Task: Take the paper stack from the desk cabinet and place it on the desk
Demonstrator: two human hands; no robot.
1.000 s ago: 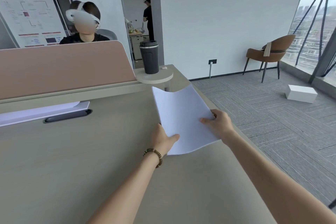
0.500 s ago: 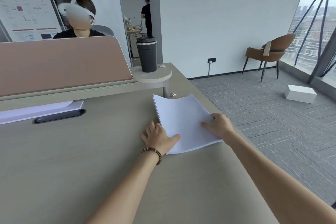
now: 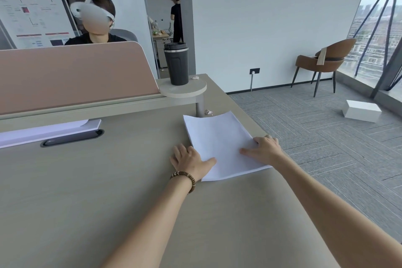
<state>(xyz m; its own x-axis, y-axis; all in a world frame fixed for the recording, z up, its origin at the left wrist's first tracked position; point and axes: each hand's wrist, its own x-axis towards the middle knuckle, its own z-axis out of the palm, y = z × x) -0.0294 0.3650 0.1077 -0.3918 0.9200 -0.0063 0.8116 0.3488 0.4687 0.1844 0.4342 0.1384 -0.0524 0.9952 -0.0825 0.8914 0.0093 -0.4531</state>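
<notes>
The white paper stack [image 3: 219, 141] lies flat on the beige desk [image 3: 108, 180], near its right edge. My left hand [image 3: 189, 159] rests palm down at the stack's left edge, fingers spread on the desk and only the thumb on the paper. My right hand [image 3: 265, 148] is at the stack's right edge, thumb pressed on top and fingers curled around the edge. The desk cabinet is out of view.
A dark tumbler [image 3: 176, 64] stands on a round shelf [image 3: 185, 91] just beyond the stack, with a crumpled scrap [image 3: 208, 112] below it. A pink partition [image 3: 71, 76] lines the far side, a person [image 3: 95, 19] behind it. A white slab [image 3: 43, 131] and cable slot [image 3: 71, 138] lie left.
The stack's raised, curled far end has come down flat on the desk. My left hand slid out from under the edge and spread on the desk. My head moved slightly.
</notes>
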